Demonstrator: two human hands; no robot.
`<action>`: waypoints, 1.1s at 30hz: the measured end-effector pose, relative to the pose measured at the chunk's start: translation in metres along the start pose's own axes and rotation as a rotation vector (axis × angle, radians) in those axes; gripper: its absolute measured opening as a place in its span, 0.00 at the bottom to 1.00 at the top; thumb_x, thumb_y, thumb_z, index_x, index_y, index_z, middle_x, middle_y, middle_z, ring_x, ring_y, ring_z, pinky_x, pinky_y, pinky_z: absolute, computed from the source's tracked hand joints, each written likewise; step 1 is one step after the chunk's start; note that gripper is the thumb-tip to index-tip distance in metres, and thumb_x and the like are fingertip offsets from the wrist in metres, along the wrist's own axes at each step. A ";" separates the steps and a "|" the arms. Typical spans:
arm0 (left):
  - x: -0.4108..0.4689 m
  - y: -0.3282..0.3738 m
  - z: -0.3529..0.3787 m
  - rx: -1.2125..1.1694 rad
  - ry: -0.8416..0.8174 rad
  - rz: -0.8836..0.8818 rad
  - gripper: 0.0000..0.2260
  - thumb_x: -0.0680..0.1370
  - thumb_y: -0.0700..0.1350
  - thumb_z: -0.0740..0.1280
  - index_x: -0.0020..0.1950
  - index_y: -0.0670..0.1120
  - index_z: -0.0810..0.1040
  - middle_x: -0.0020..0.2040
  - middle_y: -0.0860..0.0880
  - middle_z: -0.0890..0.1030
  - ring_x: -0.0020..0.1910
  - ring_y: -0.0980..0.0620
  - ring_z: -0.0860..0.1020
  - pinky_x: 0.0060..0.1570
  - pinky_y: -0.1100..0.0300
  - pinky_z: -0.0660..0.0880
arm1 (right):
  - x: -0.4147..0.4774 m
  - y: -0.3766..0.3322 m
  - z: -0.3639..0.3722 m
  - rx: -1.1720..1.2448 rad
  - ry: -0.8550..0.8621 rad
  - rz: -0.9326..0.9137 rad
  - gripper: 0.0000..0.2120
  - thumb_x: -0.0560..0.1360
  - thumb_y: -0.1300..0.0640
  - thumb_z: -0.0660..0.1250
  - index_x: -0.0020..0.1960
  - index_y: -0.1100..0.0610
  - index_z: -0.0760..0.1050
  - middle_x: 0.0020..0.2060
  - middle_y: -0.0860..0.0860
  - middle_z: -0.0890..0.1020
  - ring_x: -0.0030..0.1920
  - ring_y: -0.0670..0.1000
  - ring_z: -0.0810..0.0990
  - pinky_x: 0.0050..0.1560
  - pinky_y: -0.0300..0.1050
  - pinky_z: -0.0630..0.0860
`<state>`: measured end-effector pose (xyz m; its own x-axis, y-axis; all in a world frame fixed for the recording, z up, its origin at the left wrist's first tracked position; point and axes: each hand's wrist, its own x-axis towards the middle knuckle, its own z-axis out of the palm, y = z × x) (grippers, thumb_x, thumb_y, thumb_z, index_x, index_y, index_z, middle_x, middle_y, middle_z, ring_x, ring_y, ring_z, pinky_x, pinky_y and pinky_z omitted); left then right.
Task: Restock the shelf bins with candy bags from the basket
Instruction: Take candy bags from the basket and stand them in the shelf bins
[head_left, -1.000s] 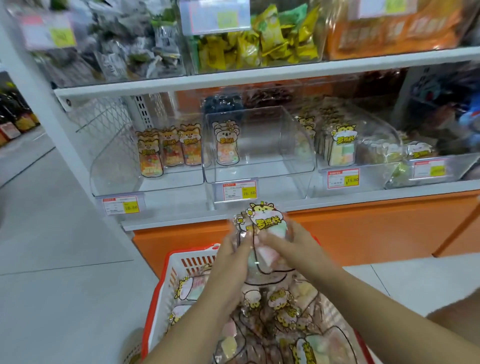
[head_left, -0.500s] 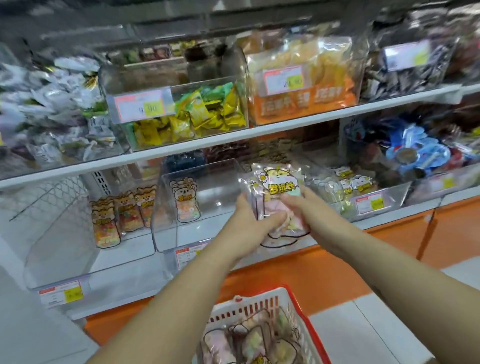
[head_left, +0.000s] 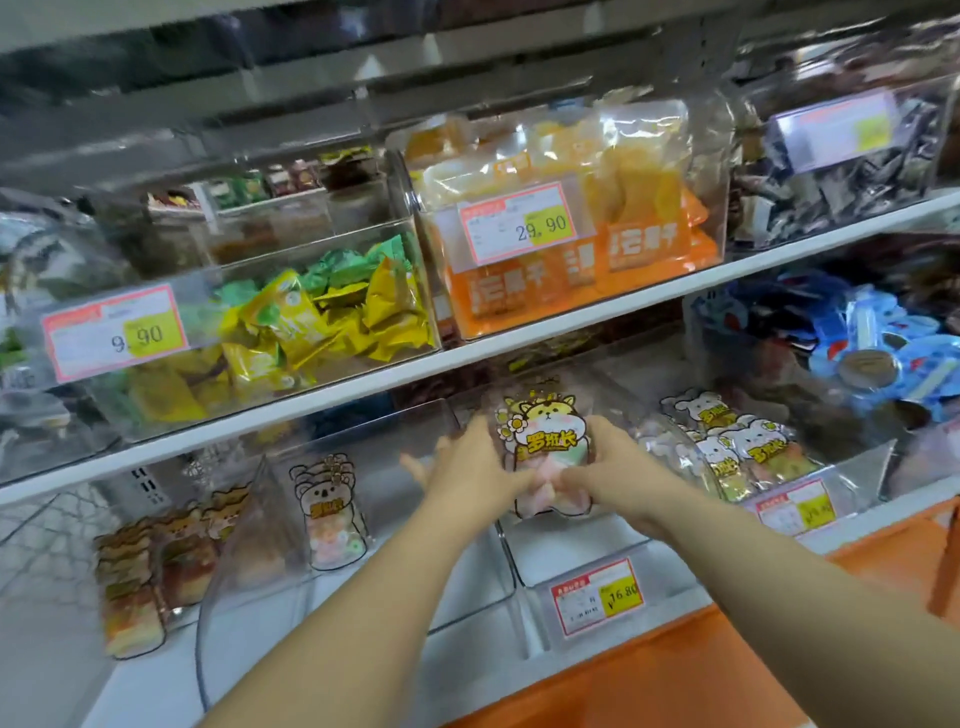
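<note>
1. two hands share one candy bag (head_left: 548, 431), probably to keep the floppy packet upright and facing front as it goes in.
2. the bag sits in the mouth of the clear bin (head_left: 566, 564) with the 16.80 price tag (head_left: 597, 597), between the left bin (head_left: 405, 561) and the right bin (head_left: 852, 467) of matching bags (head_left: 753, 447). i cannot tell if it touches the bin floor.
3. left hand (head_left: 470, 467) grips the bag's left edge, thumb on the front, outer fingers loosely spread.
4. right hand (head_left: 602, 467) curls closely round the right side.
5. the basket is out of view.

Glossy clear plastic candy bag (head_left: 545, 452); smooth transparent plastic bin (head_left: 582, 561); paper price tag (head_left: 597, 595).
</note>
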<state>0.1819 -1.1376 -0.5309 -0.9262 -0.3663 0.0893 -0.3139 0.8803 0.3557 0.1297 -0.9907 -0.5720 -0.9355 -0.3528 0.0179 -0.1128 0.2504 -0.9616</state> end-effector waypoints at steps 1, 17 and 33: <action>0.007 -0.005 -0.001 0.001 -0.005 -0.001 0.30 0.69 0.68 0.72 0.66 0.56 0.72 0.64 0.53 0.79 0.73 0.45 0.67 0.74 0.32 0.47 | 0.010 0.008 0.007 -0.025 -0.010 0.008 0.29 0.66 0.59 0.76 0.64 0.53 0.70 0.51 0.52 0.83 0.50 0.53 0.82 0.55 0.56 0.80; 0.075 -0.016 -0.008 0.486 -0.175 0.040 0.40 0.68 0.66 0.73 0.75 0.50 0.67 0.71 0.46 0.68 0.71 0.42 0.68 0.73 0.42 0.62 | 0.062 0.037 0.031 -0.655 -0.017 -0.036 0.24 0.69 0.60 0.76 0.62 0.58 0.70 0.52 0.53 0.68 0.45 0.53 0.70 0.42 0.41 0.67; 0.080 0.019 0.035 0.965 -0.127 0.122 0.39 0.72 0.65 0.69 0.77 0.49 0.63 0.73 0.42 0.68 0.73 0.39 0.65 0.58 0.22 0.25 | 0.056 0.051 0.010 -0.993 -0.220 0.109 0.14 0.71 0.51 0.74 0.51 0.53 0.72 0.50 0.51 0.80 0.53 0.55 0.80 0.49 0.45 0.76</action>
<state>0.0940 -1.1396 -0.5494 -0.9614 -0.2713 -0.0461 -0.1982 0.7990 -0.5677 0.0750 -1.0063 -0.6227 -0.8865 -0.4158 -0.2030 -0.3507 0.8899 -0.2916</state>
